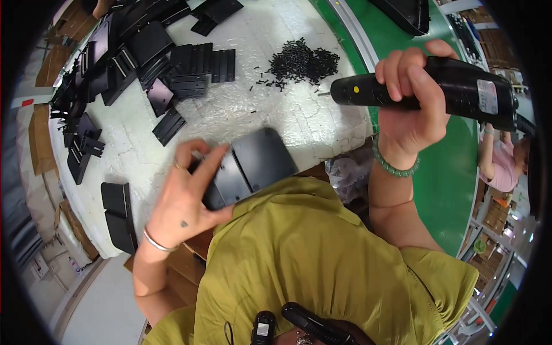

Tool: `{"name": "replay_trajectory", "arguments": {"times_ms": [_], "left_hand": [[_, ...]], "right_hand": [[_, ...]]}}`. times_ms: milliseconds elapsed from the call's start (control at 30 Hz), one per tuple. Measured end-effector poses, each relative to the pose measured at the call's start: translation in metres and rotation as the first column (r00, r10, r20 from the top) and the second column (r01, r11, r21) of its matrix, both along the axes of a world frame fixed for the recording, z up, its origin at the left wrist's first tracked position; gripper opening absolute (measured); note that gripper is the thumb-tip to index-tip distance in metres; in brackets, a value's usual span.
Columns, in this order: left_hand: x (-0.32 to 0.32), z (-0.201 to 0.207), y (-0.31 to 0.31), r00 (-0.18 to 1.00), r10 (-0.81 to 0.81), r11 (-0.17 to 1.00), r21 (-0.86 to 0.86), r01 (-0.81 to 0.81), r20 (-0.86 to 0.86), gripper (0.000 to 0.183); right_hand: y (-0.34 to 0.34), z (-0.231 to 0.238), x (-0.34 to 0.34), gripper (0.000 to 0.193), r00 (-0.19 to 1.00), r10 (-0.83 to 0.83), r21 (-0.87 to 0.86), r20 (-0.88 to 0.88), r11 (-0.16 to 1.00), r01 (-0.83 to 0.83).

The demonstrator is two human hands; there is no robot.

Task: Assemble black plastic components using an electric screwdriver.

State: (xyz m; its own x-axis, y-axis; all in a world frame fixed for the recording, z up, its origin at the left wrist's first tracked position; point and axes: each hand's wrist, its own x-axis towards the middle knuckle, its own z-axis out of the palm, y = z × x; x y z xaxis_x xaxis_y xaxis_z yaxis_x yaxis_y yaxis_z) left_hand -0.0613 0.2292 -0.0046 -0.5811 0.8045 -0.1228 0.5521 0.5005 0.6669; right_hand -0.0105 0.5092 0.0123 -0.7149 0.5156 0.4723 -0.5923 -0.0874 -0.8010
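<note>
My left hand [187, 198] grips a black plastic housing [265, 158] by its left end, at the near edge of the table. A straight seam crosses the housing, and small holes show on its face. Raised at the right, my right hand [414, 95] is wrapped round a black electric screwdriver [471, 86]. Its thin bit points left, toward a heap of small black screws [302, 62] on the table. The bit is well apart from the housing.
Many black plastic parts [152, 46] are piled at the far left of the white, film-covered table [241, 109]. A similar black housing [119, 215] lies at the left edge. A green surface [434, 172] runs along the right, with a black tray [405, 14] at its far end. Another person [499, 164] is at far right.
</note>
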Motion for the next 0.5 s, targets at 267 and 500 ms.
{"name": "replay_trajectory", "arguments": {"times_ms": [267, 500], "left_hand": [[0.008, -0.021, 0.01, 0.996, 0.084, 0.996, -0.004, -0.084, -0.006, 0.078], [-0.014, 0.008, 0.032, 0.946, 0.051, 0.987, 0.163, 0.002, -0.321, 0.065]], "right_hand": [[0.011, -0.015, -0.009, 0.03, 0.99, -0.141, -0.041, 0.026, 0.989, 0.142], [-0.008, 0.014, 0.005, 0.036, 0.995, 0.07, -0.004, -0.073, 0.998, -0.07]]}}
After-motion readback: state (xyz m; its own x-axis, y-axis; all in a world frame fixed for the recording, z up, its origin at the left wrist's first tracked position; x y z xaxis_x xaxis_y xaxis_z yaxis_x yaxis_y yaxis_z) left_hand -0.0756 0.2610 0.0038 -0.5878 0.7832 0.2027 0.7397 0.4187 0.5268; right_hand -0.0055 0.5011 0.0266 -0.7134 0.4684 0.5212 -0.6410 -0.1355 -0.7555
